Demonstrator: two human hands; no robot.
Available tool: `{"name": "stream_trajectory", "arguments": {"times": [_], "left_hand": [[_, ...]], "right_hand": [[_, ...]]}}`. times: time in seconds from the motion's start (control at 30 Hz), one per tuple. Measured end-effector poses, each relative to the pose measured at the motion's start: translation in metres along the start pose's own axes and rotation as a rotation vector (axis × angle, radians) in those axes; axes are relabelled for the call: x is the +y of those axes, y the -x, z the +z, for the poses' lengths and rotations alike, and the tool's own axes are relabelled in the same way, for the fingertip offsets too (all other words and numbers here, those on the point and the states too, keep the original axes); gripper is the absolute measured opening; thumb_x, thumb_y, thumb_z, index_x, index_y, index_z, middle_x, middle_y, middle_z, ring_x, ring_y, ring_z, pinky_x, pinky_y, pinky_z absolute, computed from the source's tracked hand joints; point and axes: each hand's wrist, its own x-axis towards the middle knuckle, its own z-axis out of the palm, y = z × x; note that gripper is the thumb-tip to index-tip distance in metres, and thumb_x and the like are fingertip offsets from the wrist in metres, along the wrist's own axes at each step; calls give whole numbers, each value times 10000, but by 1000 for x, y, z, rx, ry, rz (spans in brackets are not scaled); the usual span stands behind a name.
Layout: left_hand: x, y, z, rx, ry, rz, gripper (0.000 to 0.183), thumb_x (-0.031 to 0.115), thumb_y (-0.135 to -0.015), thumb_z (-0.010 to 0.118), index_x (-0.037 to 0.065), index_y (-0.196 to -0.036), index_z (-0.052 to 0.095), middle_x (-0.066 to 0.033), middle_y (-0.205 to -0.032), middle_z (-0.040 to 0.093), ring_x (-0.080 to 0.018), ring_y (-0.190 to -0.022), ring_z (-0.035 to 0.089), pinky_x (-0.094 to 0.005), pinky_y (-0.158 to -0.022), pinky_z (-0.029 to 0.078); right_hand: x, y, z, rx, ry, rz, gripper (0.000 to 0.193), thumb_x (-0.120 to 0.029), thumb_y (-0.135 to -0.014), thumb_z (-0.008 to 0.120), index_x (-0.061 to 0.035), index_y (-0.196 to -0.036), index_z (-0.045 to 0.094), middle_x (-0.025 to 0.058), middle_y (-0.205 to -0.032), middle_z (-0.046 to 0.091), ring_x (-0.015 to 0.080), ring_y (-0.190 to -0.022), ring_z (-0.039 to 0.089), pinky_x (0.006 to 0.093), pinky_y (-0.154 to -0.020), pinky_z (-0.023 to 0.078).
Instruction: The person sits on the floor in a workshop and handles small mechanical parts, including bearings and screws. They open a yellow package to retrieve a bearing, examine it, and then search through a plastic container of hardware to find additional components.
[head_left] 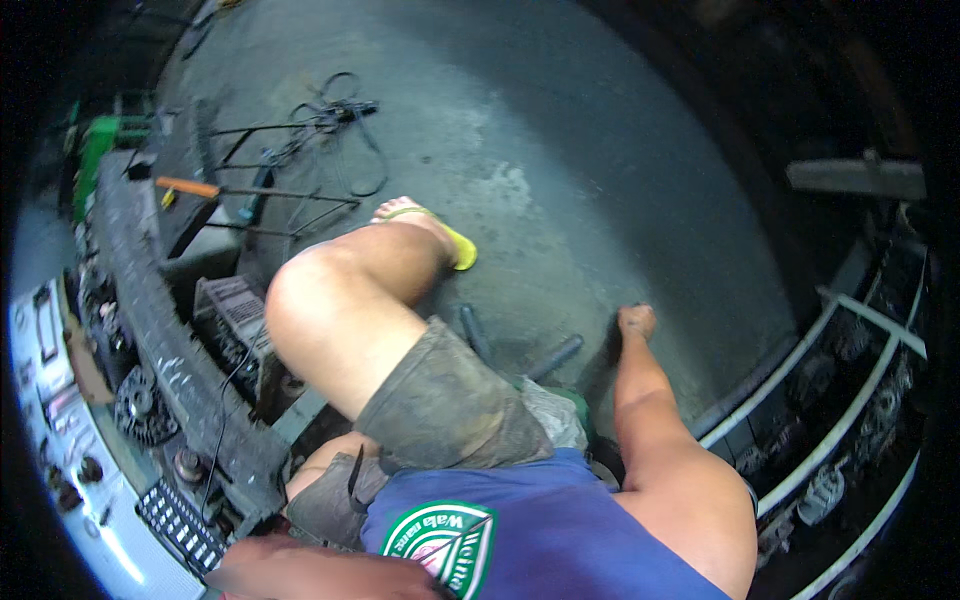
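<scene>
My right arm reaches down at my right side, and my right hand (636, 322) is low over the grey floor (560, 180). Its fingers look curled in; whether anything is inside them is hidden. Two dark grip-like bars (555, 357) stick out between my leg and that arm. My left forearm (310, 572) crosses in front of my blue shirt at the lower edge. It is smeared by motion, and the fingers of my left hand (405, 578) cannot be made out.
Left of me stands a worn grey bench (215, 400) with metal parts and a black tray of small pieces (180, 525) beside it. An orange-handled tool (187, 187) and tangled cables (345, 120) lie farther off. Metal racks (850, 400) holding parts line the right.
</scene>
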Motion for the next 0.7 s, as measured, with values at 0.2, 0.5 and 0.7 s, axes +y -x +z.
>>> {"name": "stream_trajectory", "arguments": {"times": [0.2,0.5,0.7], "left_hand": [[37,62,19,16,201,189,373,331,-1094,577,60,-901,746,-64,-845,685,-169,-711,617,-320,-657,492],[101,161,103,1169,-330,295,289,254,-1024,636,-4,-892,636,-92,-669,572,-241,-510,525,-372,-493,418],[96,184,129,1210,-449,213,284,258,-1018,652,1,-897,644,-81,-686,582,-223,-534,534,-357,-512,428]], "right_hand": [[-50,12,16,42,16,-252,402,-321,-857,720,1,-1093,770,268,-1172,760,428,-1113,740,475,-982,589],[-110,8,-6,40,29,-627,572,-441,-878,714,32,-1199,747,294,-1267,724,472,-1164,695,524,-1026,536],[-139,7,-12,23,244,-616,558,-440,-852,731,16,-1174,756,250,-1196,766,440,-1099,735,498,-971,557]]}}
